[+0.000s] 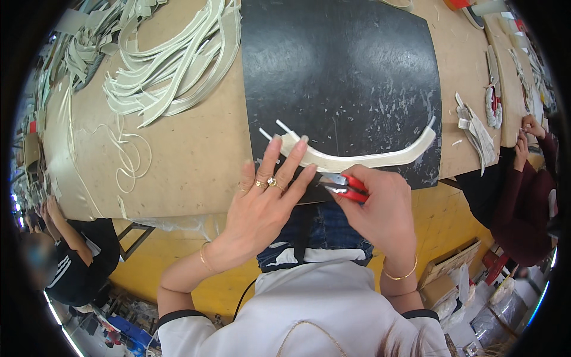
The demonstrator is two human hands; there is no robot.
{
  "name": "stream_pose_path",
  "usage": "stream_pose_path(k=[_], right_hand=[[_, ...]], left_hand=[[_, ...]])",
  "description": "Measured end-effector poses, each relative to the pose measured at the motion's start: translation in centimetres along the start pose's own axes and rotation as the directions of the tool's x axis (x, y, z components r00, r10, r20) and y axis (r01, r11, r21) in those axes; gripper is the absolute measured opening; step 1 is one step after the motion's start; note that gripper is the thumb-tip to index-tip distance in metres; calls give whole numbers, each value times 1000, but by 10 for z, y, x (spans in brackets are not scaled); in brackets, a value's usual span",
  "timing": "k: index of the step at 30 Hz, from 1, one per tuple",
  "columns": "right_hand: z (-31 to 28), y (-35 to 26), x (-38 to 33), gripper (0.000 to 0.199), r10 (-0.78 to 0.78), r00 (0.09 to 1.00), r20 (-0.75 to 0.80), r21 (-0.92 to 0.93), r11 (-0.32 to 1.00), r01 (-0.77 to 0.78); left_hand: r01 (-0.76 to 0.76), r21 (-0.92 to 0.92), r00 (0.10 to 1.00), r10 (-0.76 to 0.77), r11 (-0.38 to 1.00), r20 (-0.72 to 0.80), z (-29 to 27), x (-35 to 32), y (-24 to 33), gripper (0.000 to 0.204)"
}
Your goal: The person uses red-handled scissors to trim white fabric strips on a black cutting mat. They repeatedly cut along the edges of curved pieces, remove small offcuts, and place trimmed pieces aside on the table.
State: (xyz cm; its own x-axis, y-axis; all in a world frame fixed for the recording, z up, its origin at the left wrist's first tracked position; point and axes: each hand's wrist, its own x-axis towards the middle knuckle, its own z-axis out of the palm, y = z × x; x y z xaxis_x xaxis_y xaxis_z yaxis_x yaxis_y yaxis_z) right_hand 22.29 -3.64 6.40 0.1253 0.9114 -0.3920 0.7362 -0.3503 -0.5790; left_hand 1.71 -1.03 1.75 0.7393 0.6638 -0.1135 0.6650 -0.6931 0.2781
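A curved, off-white piped strip (369,160) lies near the front of a black cutting mat (339,71), its right end bending up and away. Two thin white cord ends stick out past its left end. My left hand (262,193), fingers spread and stretched out, rests its fingertips on the left part of the strip. In my right hand (385,205) are red-handled snips (355,189), held just on the near side of the strip. Their blades point left toward my left index finger. Whether the blades touch the strip, I cannot tell.
A heap of similar curved strips (178,71) lies on the brown tabletop (196,154) at the far left, with a loose looped cord (132,157) nearer. Right of the mat are fabric scraps (474,128). Other people work at both sides, one person's hand (532,126) showing at the right.
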Motion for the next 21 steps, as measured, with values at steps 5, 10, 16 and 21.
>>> stream_pose_path(k=[5, 10, 16, 21], right_hand=[[6, -7, -3, 19, -112, 990, -83, -76, 991, 106], [2, 3, -2, 19, -213, 971, -107, 81, 972, 222], [-1, 22, 9, 18, -42, 998, -37, 168, 985, 47], [-4, 26, 12, 17, -39, 999, 6, 118, 992, 38]], left_hand=[[-104, -49, 994, 105, 993, 20, -2, -3, -4, 55], [-92, -140, 996, 90, 986, -19, 5, -3, -5, 55], [-104, -91, 994, 102, 990, -27, 5, -3, -4, 55], [-47, -179, 999, 46, 983, -8, 5, -2, 0, 65]])
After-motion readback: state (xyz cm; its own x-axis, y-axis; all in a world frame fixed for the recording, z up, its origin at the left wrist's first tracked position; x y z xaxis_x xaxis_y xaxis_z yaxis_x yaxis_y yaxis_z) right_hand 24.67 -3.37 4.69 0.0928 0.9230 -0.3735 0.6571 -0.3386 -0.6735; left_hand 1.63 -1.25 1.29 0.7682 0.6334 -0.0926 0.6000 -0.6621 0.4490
